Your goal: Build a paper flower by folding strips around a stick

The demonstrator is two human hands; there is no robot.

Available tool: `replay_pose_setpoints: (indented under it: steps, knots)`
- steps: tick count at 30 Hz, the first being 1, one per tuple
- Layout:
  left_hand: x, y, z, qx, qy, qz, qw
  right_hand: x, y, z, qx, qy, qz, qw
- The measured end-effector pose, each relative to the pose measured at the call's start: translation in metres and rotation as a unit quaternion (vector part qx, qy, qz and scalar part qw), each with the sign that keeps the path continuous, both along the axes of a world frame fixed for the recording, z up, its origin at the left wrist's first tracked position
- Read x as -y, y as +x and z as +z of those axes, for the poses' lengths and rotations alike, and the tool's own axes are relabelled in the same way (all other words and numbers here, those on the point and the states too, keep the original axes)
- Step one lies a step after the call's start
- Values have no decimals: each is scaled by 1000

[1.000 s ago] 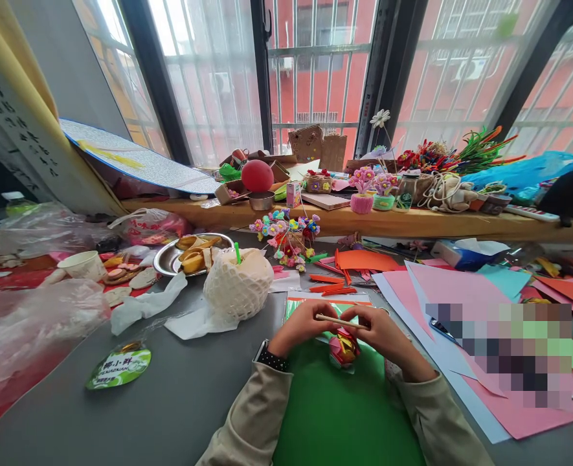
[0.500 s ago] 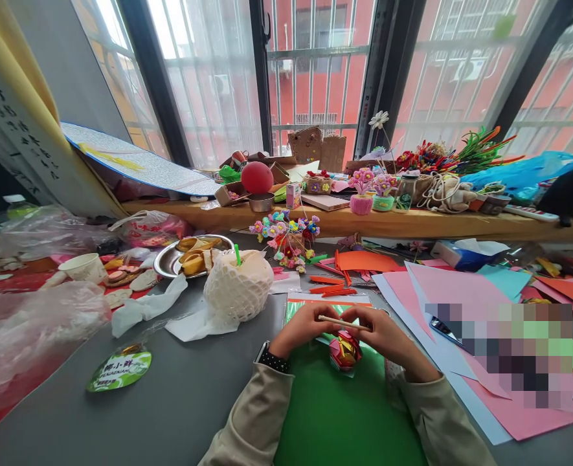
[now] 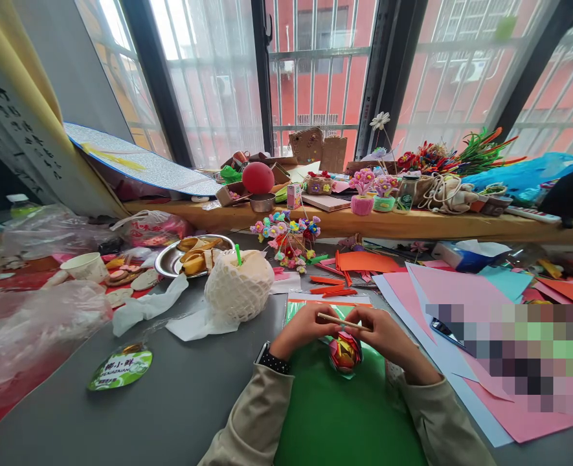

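A thin wooden stick (image 3: 343,321) runs crosswise between my hands, tilted slightly down to the right. My left hand (image 3: 300,333) is closed on its left part, while my right hand (image 3: 386,334) pinches the right end. Just beneath the stick is a paper flower (image 3: 346,354) with pink outer petals, a gold middle and pale edging. My fingertips are close behind its top, and whether they touch it is hidden. Both hands are over a glossy green sheet (image 3: 349,414).
A coconut in white foam netting (image 3: 240,291) and a metal dish (image 3: 160,260) of food stand left. Pink and white paper sheets (image 3: 454,291) spread right, with a phone (image 3: 445,331) on them. Beyond are red paper strips (image 3: 332,290) and a bunch of small flowers (image 3: 286,236).
The paper flower has turned a little and faces me more fully, showing more of its gold middle. Both hands keep nearly the same place around the stick.
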State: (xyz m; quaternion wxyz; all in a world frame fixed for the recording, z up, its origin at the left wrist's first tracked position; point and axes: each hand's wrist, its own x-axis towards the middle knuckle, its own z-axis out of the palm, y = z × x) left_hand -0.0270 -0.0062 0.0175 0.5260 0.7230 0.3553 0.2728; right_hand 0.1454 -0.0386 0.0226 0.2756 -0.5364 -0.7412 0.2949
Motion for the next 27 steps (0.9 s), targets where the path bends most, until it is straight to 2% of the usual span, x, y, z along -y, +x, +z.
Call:
replay_pose_setpoints:
  steps: [4,10,19,27]
  knots:
    - [0,1,-1,7,-2,12,1000,0,-1,0,21,13,-1,1000]
    - [-1,2,-3,18,-50,9,999,0,0,0,14,38,-6,999]
    - [-4,5,-7,83,-94,28,992,1,-1,3,28,108,-65,992]
    - [-4,4,-5,93,-76,57,991,1,-3,0,7,133,-60,989]
